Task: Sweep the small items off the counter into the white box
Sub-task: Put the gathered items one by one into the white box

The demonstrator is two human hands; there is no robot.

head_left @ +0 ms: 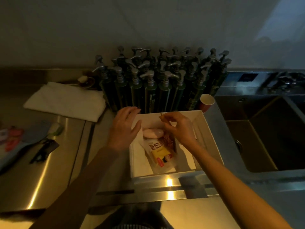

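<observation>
White box on counter, part filled.
Counter [49, 171]: box [212, 146] at near edge by sink [264, 129]. Left hand [124, 129], spread, steadies far-left corner; right hand [179, 128] pinches small stick [160, 115] over it, likely to drop.

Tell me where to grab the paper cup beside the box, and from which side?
Take the paper cup around its upper wall just under the open rim, coming from above and the sink side. It stands upright, hemmed by the pump bottles behind and the white box in front.
</observation>
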